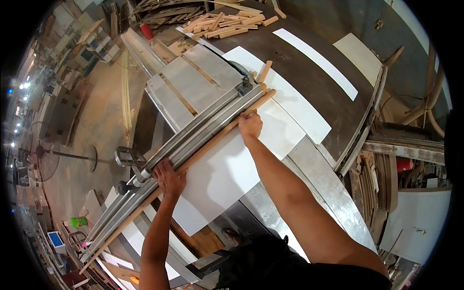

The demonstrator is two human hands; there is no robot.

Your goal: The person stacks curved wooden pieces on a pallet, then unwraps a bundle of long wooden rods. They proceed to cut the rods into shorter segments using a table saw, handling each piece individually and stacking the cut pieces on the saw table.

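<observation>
A long, narrow wooden strip [211, 148] runs diagonally along a metal fence [200, 140], from the upper middle down to the lower left. My right hand [250, 126] is closed on the strip close to its far end. Farther back along it, my left hand [169, 180] grips the strip against the fence, its fingers reaching over the metal. Under the strip and beside my hands lies a white sheet [217, 181]. A short wooden offcut [264, 72] rests just past the strip's far end, by a small metal block [245, 88] on the fence.
Beyond the fence is a grey metal machine table [188, 79]. A metal bracket [129, 157] juts out near my left hand. Loose wood pieces [227, 24] and a white strip [316, 63] lie on the dark tabletop [290, 63]. A fan [43, 152] stands at left.
</observation>
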